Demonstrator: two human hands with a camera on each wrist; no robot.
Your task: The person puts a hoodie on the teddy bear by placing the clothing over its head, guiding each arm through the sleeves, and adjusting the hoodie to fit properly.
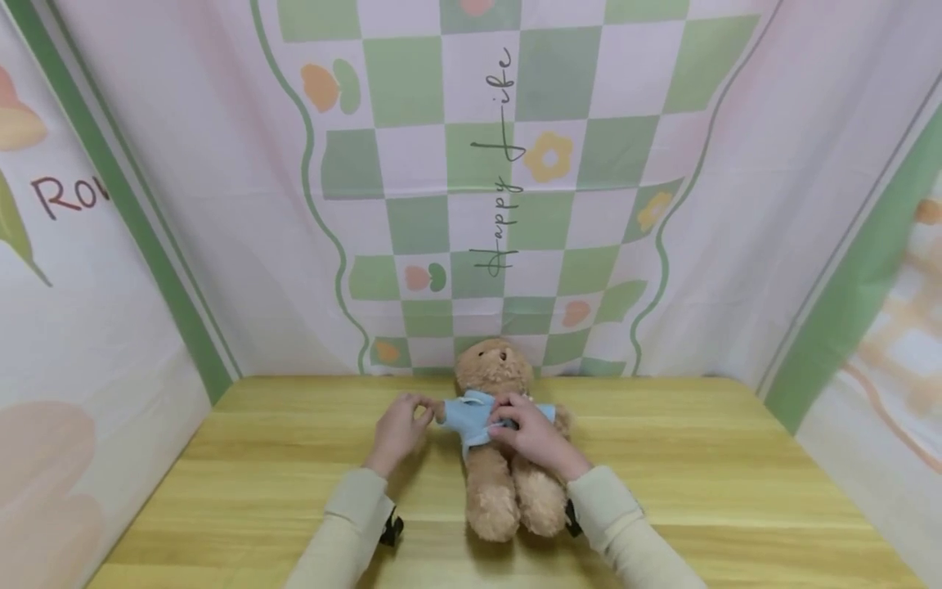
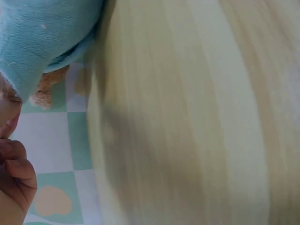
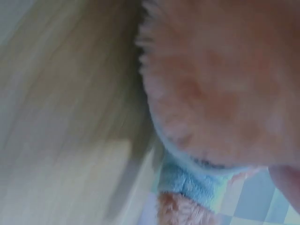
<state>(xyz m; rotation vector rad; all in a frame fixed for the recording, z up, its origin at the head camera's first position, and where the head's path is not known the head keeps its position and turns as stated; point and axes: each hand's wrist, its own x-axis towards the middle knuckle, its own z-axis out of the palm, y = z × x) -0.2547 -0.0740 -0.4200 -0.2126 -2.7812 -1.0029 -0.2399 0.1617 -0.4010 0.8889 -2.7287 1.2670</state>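
A light-brown teddy bear [image 1: 495, 495] lies face up on the table, its head toward the back wall. It wears a small light-blue shirt [image 1: 464, 419], whose front stands open over the belly. My left hand [image 1: 398, 431] pinches the bear's paw at the end of the left-side sleeve; in the left wrist view the curled fingers [image 2: 19, 171] show just below the blue sleeve [image 2: 44, 42]. On the bear's chest, my right hand [image 1: 536, 436] pinches the shirt's front edge between thumb and fingers. A furry leg [image 3: 220, 89] fills much of the right wrist view.
The wooden table [image 1: 699, 474] extends to both sides of the bear. Behind it hangs a cloth [image 1: 405, 82] with green and white checks, close to the bear's head. More printed cloth [image 1: 110, 327] encloses the left and right sides. Dark straps [image 1: 392, 530] sit at the wrists.
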